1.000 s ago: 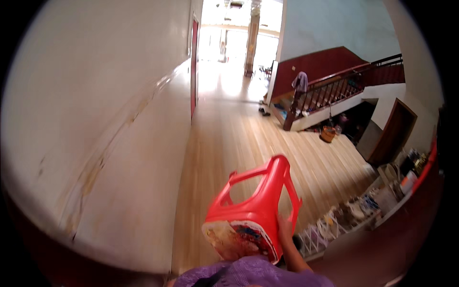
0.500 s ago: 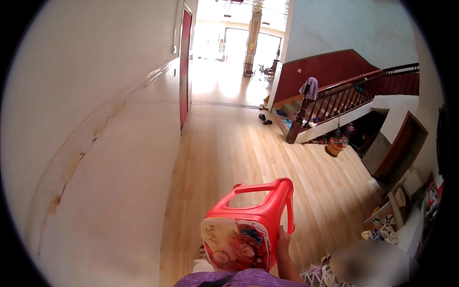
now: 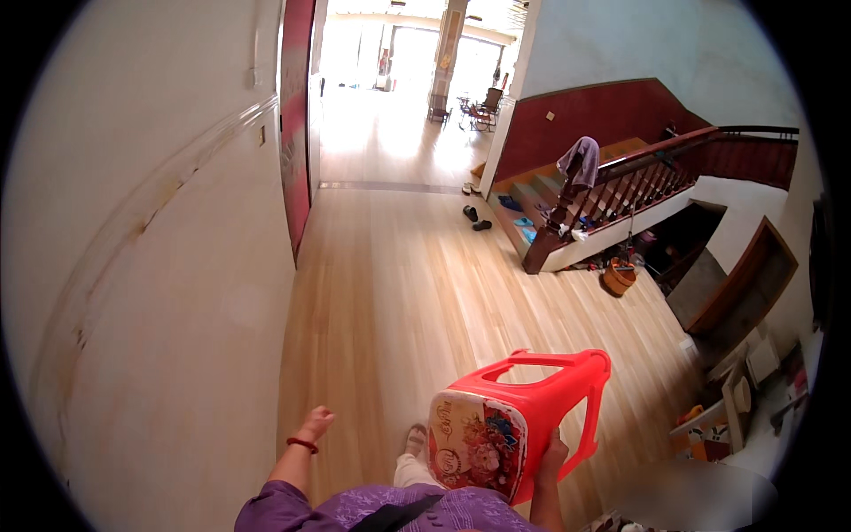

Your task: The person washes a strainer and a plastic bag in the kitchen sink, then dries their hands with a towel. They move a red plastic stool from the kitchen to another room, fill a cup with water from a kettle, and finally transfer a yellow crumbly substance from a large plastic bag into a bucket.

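A red plastic stool (image 3: 567,381) is tipped on its side in front of me, its legs pointing away and its flower-printed seat (image 3: 479,446) facing back toward my body. Gripping the stool's right side is my right hand (image 3: 553,455), its fingers partly hidden by the frame. My left hand (image 3: 316,426) hangs out to the left over the wooden floor, fingers curled in and nothing seen in them. A red bracelet (image 3: 303,445) circles that wrist.
A pale wall (image 3: 168,355) runs along the left to a red door (image 3: 294,133). Black slippers (image 3: 476,218) lie by the doorway. On the right are a staircase railing (image 3: 656,173), a wooden bucket (image 3: 618,278) and a cluttered shoe rack (image 3: 714,430).
My left arm has come into view at the lower left. The stool and my right hand have shifted right in the picture. The doorway and stairs look nearer.
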`<state>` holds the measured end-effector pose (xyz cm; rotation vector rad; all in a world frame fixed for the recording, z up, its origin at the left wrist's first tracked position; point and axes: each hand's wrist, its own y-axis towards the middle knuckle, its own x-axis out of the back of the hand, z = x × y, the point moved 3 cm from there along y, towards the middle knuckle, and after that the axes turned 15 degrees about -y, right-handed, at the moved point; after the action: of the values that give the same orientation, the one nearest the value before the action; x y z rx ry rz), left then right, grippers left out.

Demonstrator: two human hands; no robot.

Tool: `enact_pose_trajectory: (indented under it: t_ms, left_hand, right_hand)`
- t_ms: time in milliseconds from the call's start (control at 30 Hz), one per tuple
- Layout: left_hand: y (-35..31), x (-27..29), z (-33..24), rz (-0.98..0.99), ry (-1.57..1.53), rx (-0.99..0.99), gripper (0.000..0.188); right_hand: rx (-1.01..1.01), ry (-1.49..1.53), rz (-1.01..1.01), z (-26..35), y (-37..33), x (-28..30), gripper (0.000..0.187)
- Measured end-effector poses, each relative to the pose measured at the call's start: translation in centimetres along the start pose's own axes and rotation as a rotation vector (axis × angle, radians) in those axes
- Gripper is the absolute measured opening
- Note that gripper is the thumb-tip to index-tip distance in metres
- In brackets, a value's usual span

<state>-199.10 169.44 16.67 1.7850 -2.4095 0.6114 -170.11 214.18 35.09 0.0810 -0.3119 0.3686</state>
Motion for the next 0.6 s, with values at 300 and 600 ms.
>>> enact_pose_trajectory:
  t_ms: [300,600]
  left_hand:
    - [14.8,0.3,5.9,0.345,0.535,0.269,0.025]
    - [15.2,5.3,9.7,0.499,0.818,0.597,0.020]
  right_hand:
    - [-0.094,0.220,0.121,6.7,21.0,-21.6,0.040]
    - [-0.174,0.447,0.287,15.3,37.4,-42.6,0.040]
